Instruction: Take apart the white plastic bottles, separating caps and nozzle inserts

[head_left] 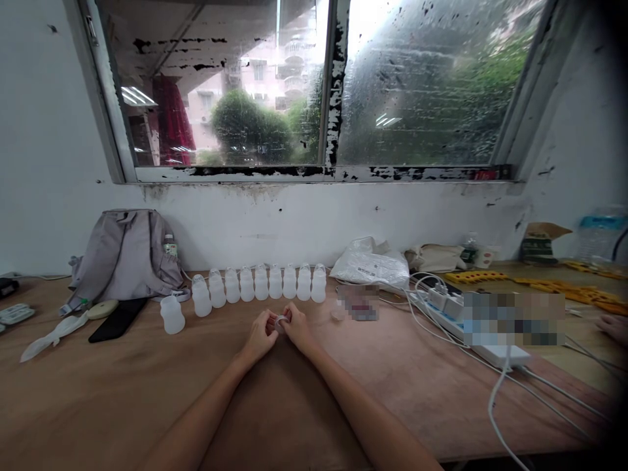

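Note:
Over the middle of the table, my left hand (261, 333) and my right hand (296, 327) come together with bent fingers. Between their fingertips is a small clear ring-shaped piece (280, 321), gripped from both sides; its exact kind is too small to make out. Behind them a row of frosted white bottles (261, 284) stands upright, each with a clear top. One frosted bottle (173, 316) stands nearer at the left end and shows no clear top. To the right of my right hand lies a small clear piece (337, 311).
A grey backpack (125, 252) leans at the wall on the left, a black pouch (118, 320) before it. At right are a white plastic bag (371, 261) and a power strip (495, 350) with trailing cables. Another person's hand (613, 327) shows at the right edge.

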`<state>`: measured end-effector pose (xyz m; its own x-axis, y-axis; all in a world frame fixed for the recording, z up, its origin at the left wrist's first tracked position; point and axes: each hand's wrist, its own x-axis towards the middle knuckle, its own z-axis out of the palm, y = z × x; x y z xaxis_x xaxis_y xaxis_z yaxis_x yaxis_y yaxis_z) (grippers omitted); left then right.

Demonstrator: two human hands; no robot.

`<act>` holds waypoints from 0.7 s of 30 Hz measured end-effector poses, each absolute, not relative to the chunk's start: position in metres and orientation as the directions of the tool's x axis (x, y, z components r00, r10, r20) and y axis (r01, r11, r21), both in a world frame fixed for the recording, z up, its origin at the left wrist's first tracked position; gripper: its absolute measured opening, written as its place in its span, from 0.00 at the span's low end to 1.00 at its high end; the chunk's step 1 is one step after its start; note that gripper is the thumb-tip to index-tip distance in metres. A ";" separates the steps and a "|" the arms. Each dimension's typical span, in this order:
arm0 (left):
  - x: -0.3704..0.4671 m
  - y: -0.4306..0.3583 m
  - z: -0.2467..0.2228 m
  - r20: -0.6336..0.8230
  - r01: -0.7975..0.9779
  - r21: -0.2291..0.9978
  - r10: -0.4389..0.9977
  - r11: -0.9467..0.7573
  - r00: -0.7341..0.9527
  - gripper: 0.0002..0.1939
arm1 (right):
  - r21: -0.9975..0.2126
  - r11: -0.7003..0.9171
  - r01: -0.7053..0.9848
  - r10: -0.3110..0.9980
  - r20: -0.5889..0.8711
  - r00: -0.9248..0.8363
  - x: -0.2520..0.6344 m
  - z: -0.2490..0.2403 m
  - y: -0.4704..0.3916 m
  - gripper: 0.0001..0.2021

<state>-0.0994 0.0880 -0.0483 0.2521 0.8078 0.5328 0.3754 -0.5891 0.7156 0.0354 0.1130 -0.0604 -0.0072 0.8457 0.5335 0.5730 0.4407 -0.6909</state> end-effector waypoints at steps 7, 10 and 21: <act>-0.099 0.087 -0.047 0.532 0.378 0.712 0.807 -0.591 0.258 0.14 | -0.688 0.409 0.599 0.862 0.506 -0.007 0.034 -0.060 0.113 0.07; -0.099 0.087 -0.047 0.524 0.388 0.718 0.815 -0.578 0.247 0.12 | -0.688 0.404 0.604 0.867 0.498 -0.013 0.034 -0.059 0.112 0.07; -0.098 0.085 -0.047 0.502 0.569 0.631 0.837 -0.527 0.218 0.04 | -0.620 0.398 0.677 0.866 0.497 -0.054 0.033 -0.060 0.105 0.07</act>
